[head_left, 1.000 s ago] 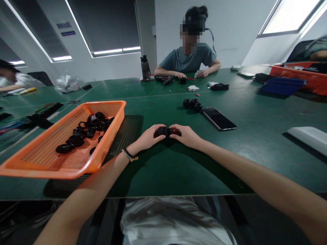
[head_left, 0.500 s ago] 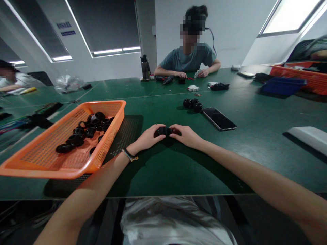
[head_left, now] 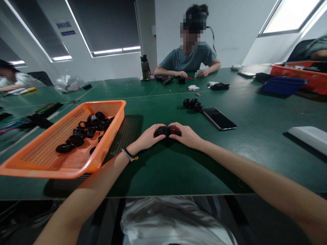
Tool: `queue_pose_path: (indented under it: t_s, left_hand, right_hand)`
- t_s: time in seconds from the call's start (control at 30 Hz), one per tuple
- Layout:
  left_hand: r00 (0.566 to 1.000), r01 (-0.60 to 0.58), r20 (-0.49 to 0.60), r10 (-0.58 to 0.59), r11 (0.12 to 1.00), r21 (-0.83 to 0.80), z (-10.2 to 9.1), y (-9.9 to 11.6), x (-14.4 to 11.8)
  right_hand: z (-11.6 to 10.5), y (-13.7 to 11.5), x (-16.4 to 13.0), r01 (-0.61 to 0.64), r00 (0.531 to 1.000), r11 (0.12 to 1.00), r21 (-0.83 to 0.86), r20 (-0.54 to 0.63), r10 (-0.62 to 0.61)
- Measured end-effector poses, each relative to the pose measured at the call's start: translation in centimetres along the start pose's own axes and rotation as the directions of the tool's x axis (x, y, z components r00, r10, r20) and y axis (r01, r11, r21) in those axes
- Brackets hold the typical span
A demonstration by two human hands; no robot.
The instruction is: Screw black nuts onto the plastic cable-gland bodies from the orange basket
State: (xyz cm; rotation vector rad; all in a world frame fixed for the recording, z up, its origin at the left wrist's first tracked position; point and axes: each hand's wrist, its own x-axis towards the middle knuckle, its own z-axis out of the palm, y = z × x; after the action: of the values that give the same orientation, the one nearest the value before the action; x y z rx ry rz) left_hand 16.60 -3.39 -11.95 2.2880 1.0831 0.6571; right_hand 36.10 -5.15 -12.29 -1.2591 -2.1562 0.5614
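Between my two hands, just above the green table (head_left: 158, 173), is a black round plastic part (head_left: 162, 131). My left hand (head_left: 150, 136) grips its left side, thumb in front and fingers behind. My right hand (head_left: 185, 135) closes on the right end, where a dark piece sits in the curl of the fingers. Whether these are one part or two joined pieces I cannot tell. Left of my hands stands an orange basket (head_left: 116, 131) holding several black ring-shaped and cap-like parts (head_left: 90, 132).
Beyond my right hand lie several black round parts (head_left: 192, 104) beside a phone (head_left: 219, 118). A white object (head_left: 310, 139) is at the right. Across the table sits a person (head_left: 187, 61) near a bottle (head_left: 145, 67). A blue bin (head_left: 282, 85) stands at the far right.
My right hand's fingers have shifted very slightly on the black part. My left hand, the basket and the parts on the table stay where they were.
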Motion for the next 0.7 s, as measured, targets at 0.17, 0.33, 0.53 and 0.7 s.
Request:
queue_pose_path:
  t_s: [0.17, 0.33, 0.53, 0.7]
  left_hand:
    - [1.0, -0.006, 0.0, 0.006, 1.0, -0.002, -0.02, -0.12, -0.01]
    - [1.0, 0.004, -0.001, -0.004, 1.0, -0.003, 0.0, -0.01, 0.0]
    - [1.0, 0.013, 0.006, -0.013, 1.0, -0.008, -0.07, 0.2, -0.08]
    - [1.0, 0.022, 0.008, -0.022, 1.0, -0.005, -0.14, 0.33, -0.09]
  right_hand:
    - [0.1, 0.21, -0.01, 0.011, 1.0, 0.999, 0.041, -0.006, -0.011]
    - [0.24, 0.41, 0.03, 0.001, 1.0, 0.998, 0.057, -0.003, -0.001]
    - [0.23, 0.28, 0.03, -0.013, 1.0, 0.999, 0.045, -0.003, 0.013]
    - [0.11, 0.1, 0.04, -0.029, 1.0, 0.999, 0.041, 0.008, 0.029]
